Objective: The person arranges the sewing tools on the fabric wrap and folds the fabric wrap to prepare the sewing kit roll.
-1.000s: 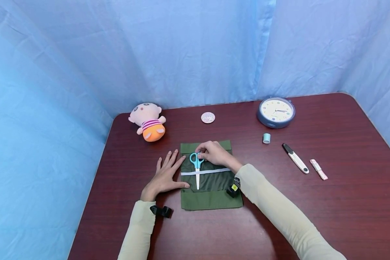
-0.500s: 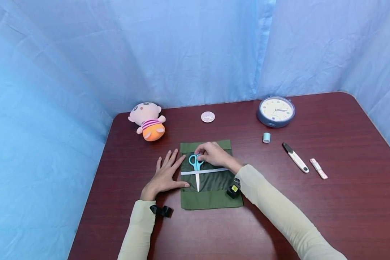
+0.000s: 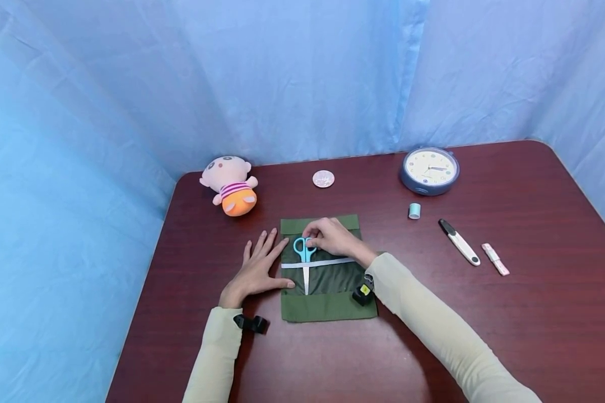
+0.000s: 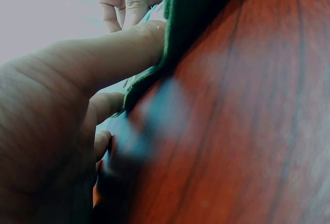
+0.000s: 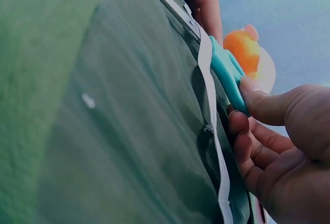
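Both hands are at work over a green cloth organizer (image 3: 333, 308) that lies flat on the dark red bench (image 3: 333, 358). The right hand (image 3: 331, 235) pinches the right-hand finger loop of the turquoise-handled scissors (image 3: 305, 257) between thumb and curled fingers. The left hand (image 3: 258, 274) lies palm down and widely spread, gripping nothing; its thumb and index fingertip touch the organizer's left edge, and the left wrist view shows the thumb against the green cloth.

The scissors lie lengthwise on the left part of the organizer, handles toward the far side and blades closed, pointing toward the person. A white elastic band (image 3: 333, 261) runs across the organizer and passes over the blades just below the handles, so the tips show on its near side.

Behind the organizer sits a pink round disc (image 3: 324, 179), with a plush doll (image 3: 233, 189) in orange and stripes at the far left. Well to the right are a blue-rimmed clock (image 3: 430, 170), a pale teal spool (image 3: 414, 211) just in front of it, a slim black-and-white tool (image 3: 460, 243) and a small pink-and-white strip (image 3: 496, 259). Blue curtains (image 3: 302, 84) hang around the bench.
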`<state>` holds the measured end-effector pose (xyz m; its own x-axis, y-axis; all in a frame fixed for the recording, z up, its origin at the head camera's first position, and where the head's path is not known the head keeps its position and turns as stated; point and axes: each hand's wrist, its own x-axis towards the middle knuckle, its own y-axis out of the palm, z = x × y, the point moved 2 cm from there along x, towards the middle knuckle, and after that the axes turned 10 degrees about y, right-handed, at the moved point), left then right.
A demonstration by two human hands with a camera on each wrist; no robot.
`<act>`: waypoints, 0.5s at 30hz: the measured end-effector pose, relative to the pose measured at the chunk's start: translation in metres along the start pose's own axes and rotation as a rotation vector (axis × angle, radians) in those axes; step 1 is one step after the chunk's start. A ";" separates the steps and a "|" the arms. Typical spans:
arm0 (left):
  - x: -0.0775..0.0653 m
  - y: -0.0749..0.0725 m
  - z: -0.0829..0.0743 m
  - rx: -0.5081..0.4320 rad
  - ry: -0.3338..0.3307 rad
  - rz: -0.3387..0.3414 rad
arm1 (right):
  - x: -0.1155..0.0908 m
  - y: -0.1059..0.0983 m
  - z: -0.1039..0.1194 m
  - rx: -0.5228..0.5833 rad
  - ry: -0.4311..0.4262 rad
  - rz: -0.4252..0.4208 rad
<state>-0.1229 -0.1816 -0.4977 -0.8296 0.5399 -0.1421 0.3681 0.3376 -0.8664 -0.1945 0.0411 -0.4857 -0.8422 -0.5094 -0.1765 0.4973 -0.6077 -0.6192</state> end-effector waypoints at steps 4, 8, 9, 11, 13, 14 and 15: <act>0.002 -0.002 0.000 -0.001 0.001 -0.004 | 0.002 -0.002 0.001 -0.018 -0.007 0.023; 0.002 -0.002 0.000 0.002 -0.002 0.000 | 0.004 -0.003 0.000 -0.030 -0.010 0.040; 0.002 -0.002 0.000 0.003 -0.002 0.000 | 0.004 -0.003 0.000 -0.032 -0.011 0.042; 0.002 -0.002 0.000 0.002 -0.003 -0.001 | 0.004 -0.002 -0.001 -0.032 -0.012 0.046; 0.002 -0.003 -0.002 -0.005 -0.005 -0.002 | 0.004 -0.002 -0.001 -0.031 -0.010 0.047; 0.001 -0.003 -0.003 -0.010 -0.005 -0.003 | 0.004 -0.001 -0.002 -0.030 -0.008 0.047; 0.001 -0.004 -0.004 -0.014 -0.004 -0.007 | 0.004 -0.001 -0.002 -0.029 -0.005 0.048</act>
<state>-0.1233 -0.1790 -0.4926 -0.8335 0.5349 -0.1381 0.3684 0.3519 -0.8605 -0.1983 0.0408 -0.4868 -0.8167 -0.5405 -0.2023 0.5305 -0.5651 -0.6319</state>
